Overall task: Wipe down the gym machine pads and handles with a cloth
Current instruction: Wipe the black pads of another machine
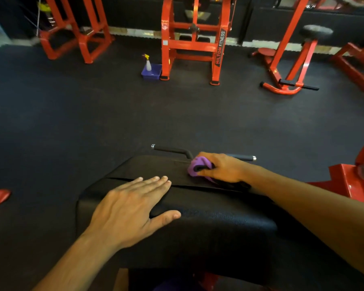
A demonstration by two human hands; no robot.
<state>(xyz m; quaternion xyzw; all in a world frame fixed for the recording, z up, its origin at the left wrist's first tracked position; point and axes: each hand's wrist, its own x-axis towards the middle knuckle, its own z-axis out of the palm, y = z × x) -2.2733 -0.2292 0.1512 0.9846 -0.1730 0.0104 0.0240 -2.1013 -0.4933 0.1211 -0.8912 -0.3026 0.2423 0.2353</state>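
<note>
Head view: left hand (pixel 132 208) flat, fingers straight on pad (pixel 208 227); right hand (pixel 221 168) fingers grip bunched cloth (pixel 194 166), so the small contact may miss the seam.

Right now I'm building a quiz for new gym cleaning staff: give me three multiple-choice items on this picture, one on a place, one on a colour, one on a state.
1. Where does the spray bottle stand?
A. On the black pad
B. In the blue tub on the floor
C. On the round stool

2. What colour is the cloth?
A. Purple
B. White
C. Yellow

3. How does the left hand lie?
A. Curled round the handle
B. Lifted off the pad
C. Flat on the black pad, fingers straight

Key: 1 B, the bottle rises from the blue tub beside the orange frame; 2 A, purple shows in the right hand; 3 C, palm and fingers rest on the pad.
</note>
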